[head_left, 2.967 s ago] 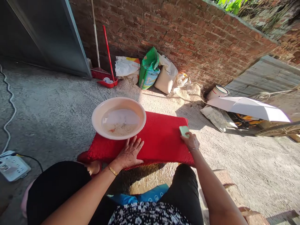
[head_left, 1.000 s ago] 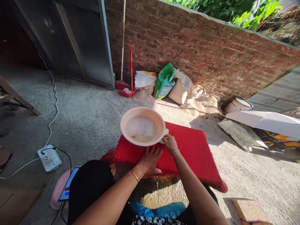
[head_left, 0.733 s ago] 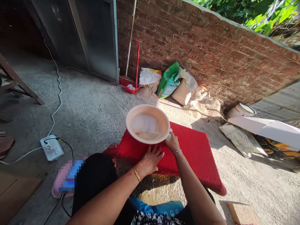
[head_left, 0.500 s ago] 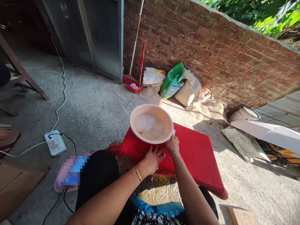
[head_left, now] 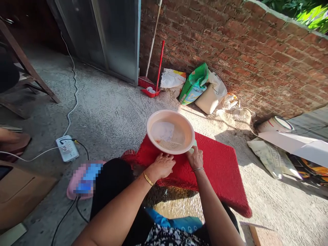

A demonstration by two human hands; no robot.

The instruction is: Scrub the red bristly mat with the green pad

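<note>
Your left hand [head_left: 162, 165] flat, open, by bowl [head_left: 170, 131]. Right hand [head_left: 195, 158] grips green thing [head_left: 194, 145]. Bump rim, water may spill on mat [head_left: 217, 167].

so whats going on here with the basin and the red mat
A seated person leans over a red mat on the concrete floor. A pink basin holding water and some grains sits on the mat's far corner. The left hand rests at the basin's near rim; the right hand holds a pale green object against the basin's side.
</note>
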